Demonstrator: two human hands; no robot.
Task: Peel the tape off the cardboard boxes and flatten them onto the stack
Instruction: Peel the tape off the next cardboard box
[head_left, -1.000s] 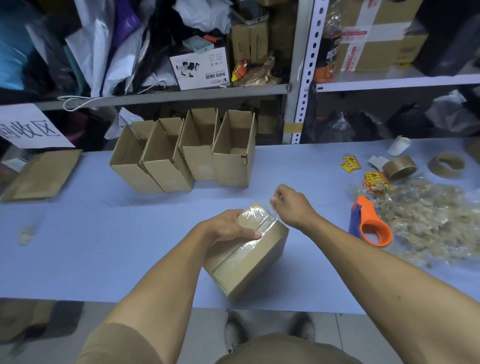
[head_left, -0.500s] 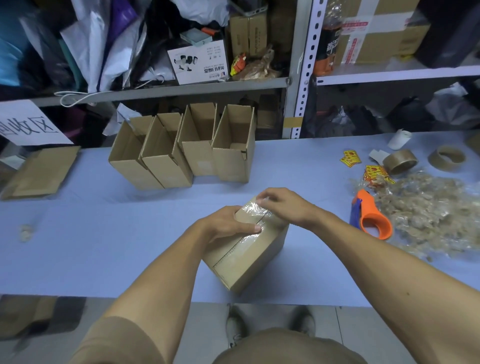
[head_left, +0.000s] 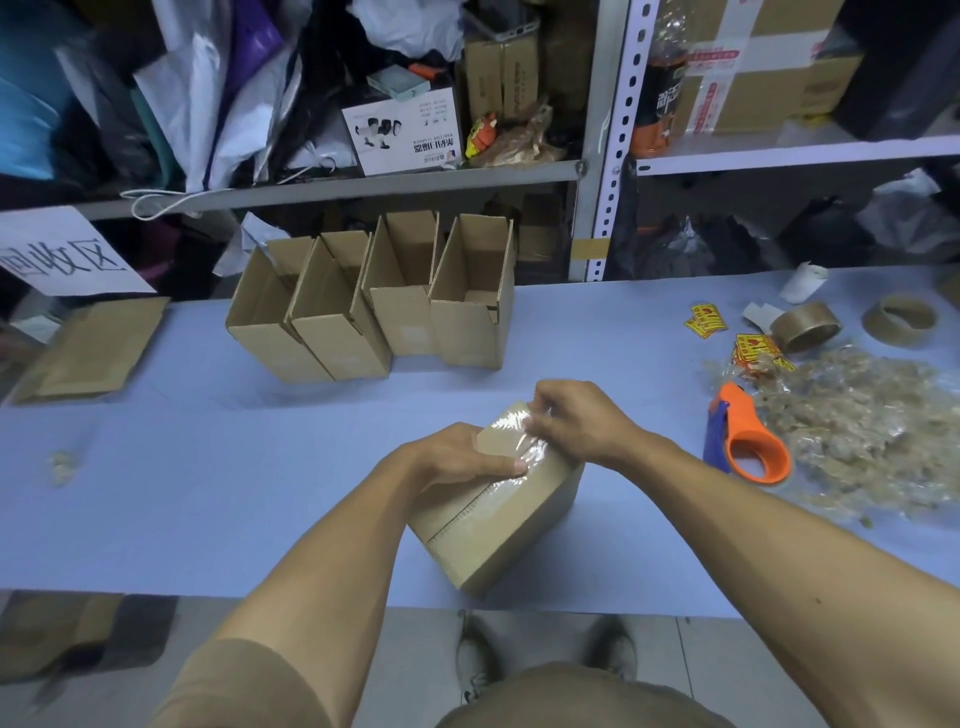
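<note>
A small sealed cardboard box lies tilted on the blue table near its front edge. Clear tape runs along its top seam and is lifted and crinkled at the far end. My left hand grips the box's left side, thumb pressing on the top. My right hand pinches the loose tape at the far end of the box. A flattened cardboard stack lies at the table's far left.
Several open cardboard boxes stand in a row behind. An orange tape dispenser, a heap of peeled tape, two tape rolls and yellow stickers lie on the right. Cluttered shelves back the table.
My right hand came back from beside the box onto its far end and now pinches the lifted tape. My left hand keeps its hold on the box.
</note>
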